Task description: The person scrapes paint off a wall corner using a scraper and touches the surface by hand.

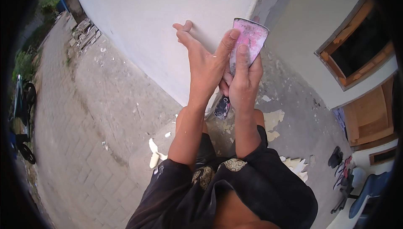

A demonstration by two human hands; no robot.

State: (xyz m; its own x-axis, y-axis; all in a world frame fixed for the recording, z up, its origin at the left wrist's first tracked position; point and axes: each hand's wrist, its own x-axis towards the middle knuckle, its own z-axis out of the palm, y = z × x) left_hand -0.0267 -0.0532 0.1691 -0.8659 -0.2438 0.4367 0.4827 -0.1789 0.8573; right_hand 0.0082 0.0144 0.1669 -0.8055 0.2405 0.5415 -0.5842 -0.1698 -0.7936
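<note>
Your right hand (245,84) is closed around a scraper (252,36), thumb pressed flat on the pink-and-white smeared blade, other fingers curled about its side and underneath. Your left hand (203,63) is mostly loose: fingers spread out toward the white wall (155,32), thumb laid along the blade's left edge, just beside your right thumb. Can't tell whether those left fingertips touch the wall. Scraper sits between your two hands, more on the right one's side, wide end pointing up and away from you, near the wall's corner. Its dark handle (222,108) shows below the hands, between your forearms, pointing back at you; the stretch joining it to the blade is hidden by fingers. Pale specks on your left thumb and hand. Both forearms reach forward over your knees and dark clothing (268,183). Below, pale flakes (154,155) lie on the grey ground (113,90) left of your legs, more of them on the right. Off right, well apart from the hands: wooden window frame (347,78), footwear (336,157), blue chair (373,191). Far left, a motorbike (21,107), partly cut off.
</note>
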